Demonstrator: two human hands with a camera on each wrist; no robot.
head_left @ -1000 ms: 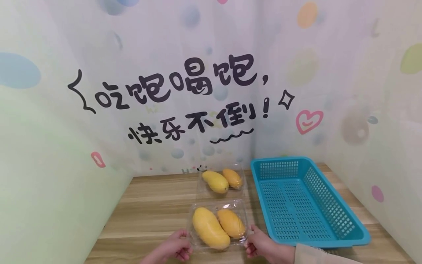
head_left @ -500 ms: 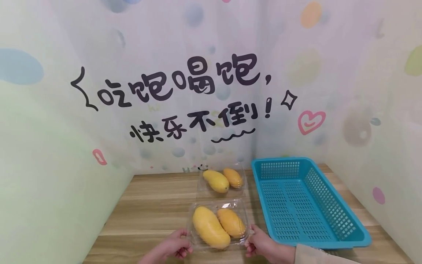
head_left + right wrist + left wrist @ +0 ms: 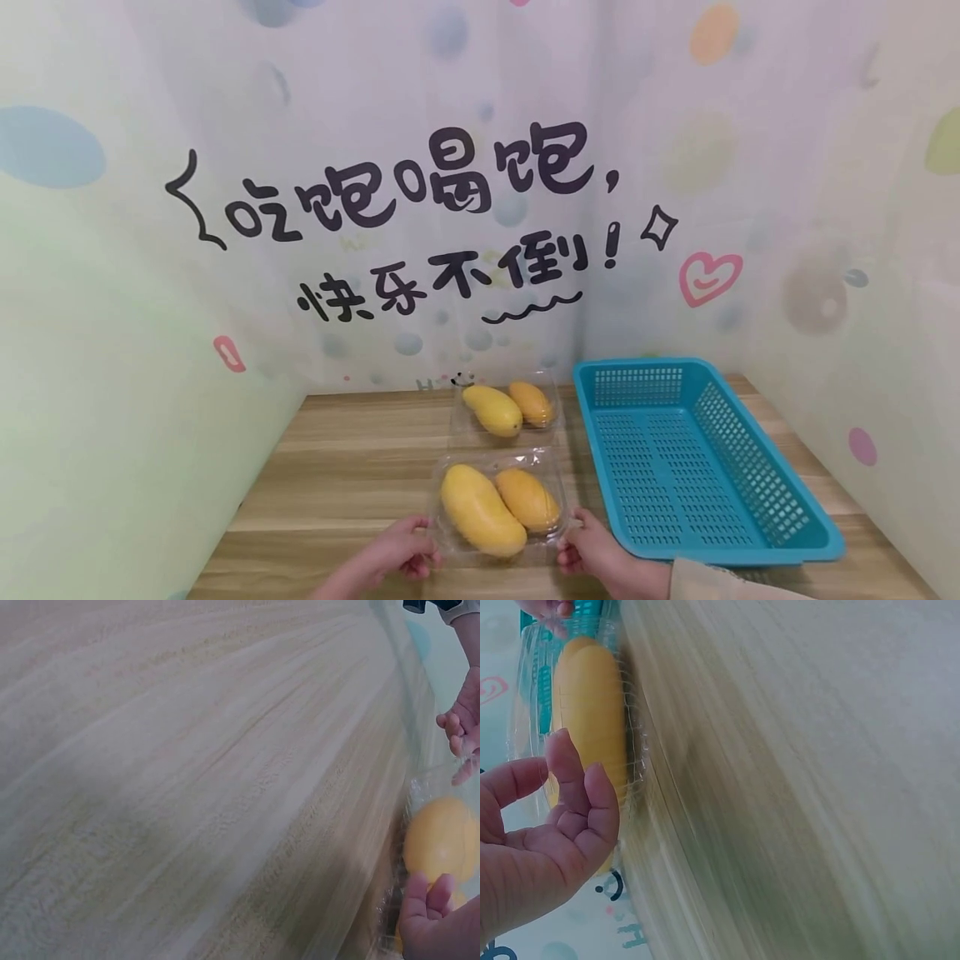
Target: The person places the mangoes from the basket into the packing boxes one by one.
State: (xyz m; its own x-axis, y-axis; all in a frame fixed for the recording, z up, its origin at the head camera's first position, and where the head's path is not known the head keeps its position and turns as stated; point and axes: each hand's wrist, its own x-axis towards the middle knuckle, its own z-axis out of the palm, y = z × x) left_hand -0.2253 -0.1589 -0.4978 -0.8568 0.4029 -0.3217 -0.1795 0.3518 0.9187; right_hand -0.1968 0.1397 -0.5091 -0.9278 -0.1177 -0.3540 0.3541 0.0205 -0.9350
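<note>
My left hand (image 3: 405,547) and right hand (image 3: 596,552) pinch the left and right sides of a clear plastic clamshell box (image 3: 542,546) near the table's front. Inside it lie a long yellow mango (image 3: 482,512) and a smaller orange-yellow mango (image 3: 528,500). In the left wrist view, the curled fingers of the left hand (image 3: 562,825) are at the box's side, with a mango (image 3: 592,712) showing through. In the right wrist view, the right hand (image 3: 442,922) is at the box's other side. Some fingertips are hidden.
Behind the held box, a second clear box (image 3: 487,437) with two mangoes stands against the printed backdrop (image 3: 390,100). To the right is a blue plastic basket (image 3: 663,467) with slotted walls. Bare wood tabletop (image 3: 345,467) extends left.
The near box and both hands have shifted slightly away from me, with the two mangoes still inside. The head view has drifted a little. The basket and far box have stayed put.
</note>
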